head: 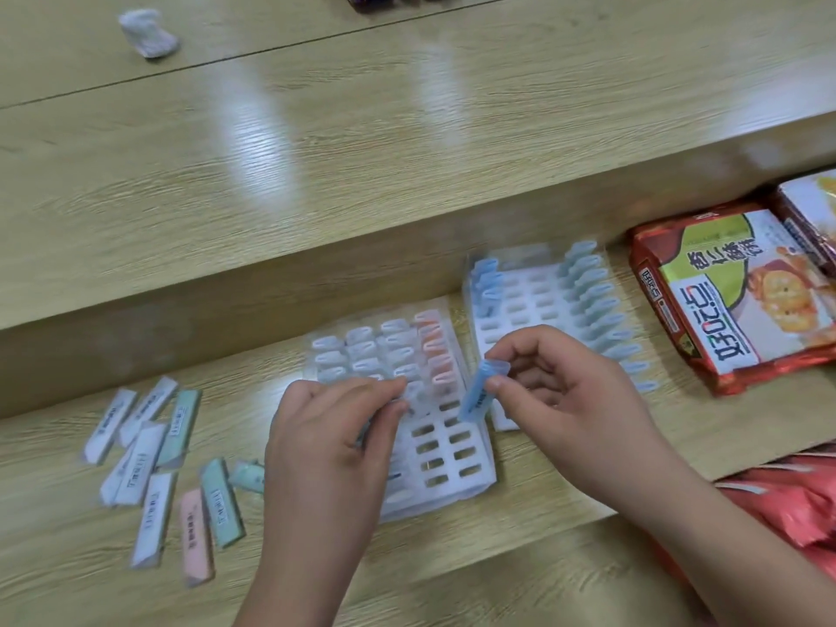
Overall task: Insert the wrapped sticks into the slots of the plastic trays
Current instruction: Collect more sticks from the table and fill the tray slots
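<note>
The right hand [556, 386] pinches a blue wrapped stick [475, 393], tilted just above the near tray [452, 468] — the left hand [325, 427] curls over that tray's sticks, grip unclear.

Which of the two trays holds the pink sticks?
The nearer tray: pink sticks fill part of one column. The farther tray holds only blue sticks.

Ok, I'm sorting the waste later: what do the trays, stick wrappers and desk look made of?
Trays: translucent white plastic, with moulded slots.
Wrappers: probably matte paper or film; pastel, with printed labels.
Desk: wood grain, likely laminate given the glossy reflections.
</note>
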A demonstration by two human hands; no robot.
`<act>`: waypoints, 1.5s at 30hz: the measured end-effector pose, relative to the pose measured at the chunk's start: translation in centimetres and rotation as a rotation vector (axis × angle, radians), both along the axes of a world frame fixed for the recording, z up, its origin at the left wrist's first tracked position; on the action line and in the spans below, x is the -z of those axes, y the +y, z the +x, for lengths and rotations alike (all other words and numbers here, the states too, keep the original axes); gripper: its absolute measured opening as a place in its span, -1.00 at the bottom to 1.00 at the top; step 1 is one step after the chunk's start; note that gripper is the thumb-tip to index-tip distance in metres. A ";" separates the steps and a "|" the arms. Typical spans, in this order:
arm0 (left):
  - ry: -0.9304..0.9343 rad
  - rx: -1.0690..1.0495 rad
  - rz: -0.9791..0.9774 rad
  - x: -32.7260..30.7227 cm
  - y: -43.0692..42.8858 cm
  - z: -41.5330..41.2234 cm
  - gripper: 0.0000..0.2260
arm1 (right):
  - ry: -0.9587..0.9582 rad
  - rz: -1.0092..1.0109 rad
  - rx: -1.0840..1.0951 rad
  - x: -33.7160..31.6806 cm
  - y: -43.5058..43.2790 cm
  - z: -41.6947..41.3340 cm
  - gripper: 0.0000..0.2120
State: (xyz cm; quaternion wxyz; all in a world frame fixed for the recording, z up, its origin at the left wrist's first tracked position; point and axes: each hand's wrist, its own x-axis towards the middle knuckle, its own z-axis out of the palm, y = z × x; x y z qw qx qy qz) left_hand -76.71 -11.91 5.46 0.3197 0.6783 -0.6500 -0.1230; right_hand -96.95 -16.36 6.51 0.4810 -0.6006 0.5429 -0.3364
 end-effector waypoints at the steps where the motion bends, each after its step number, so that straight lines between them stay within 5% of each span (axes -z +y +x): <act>1: -0.032 0.015 -0.004 0.1 0.0 0.1 -0.85 | 0.001 -0.001 0.005 0.1 0.0 0.0 -0.76; 12: -0.131 0.124 -0.027 1.9 -0.1 0.1 -0.79 | -0.070 -0.034 0.073 0.2 0.4 0.5 -0.71; 19: 0.039 -0.011 -0.031 2.1 -0.2 -0.7 -0.93 | -0.045 -0.126 0.205 -1.8 -1.6 -2.9 -0.70; 25: -0.055 0.100 -0.072 2.3 0.0 -0.3 -0.82 | 0.105 -0.162 0.175 -0.4 -4.7 -2.8 -0.72; 45: 0.019 -0.036 -0.124 2.4 -0.7 -1.8 -0.84 | 0.598 -0.217 -0.082 1.7 -6.4 -1.8 -0.91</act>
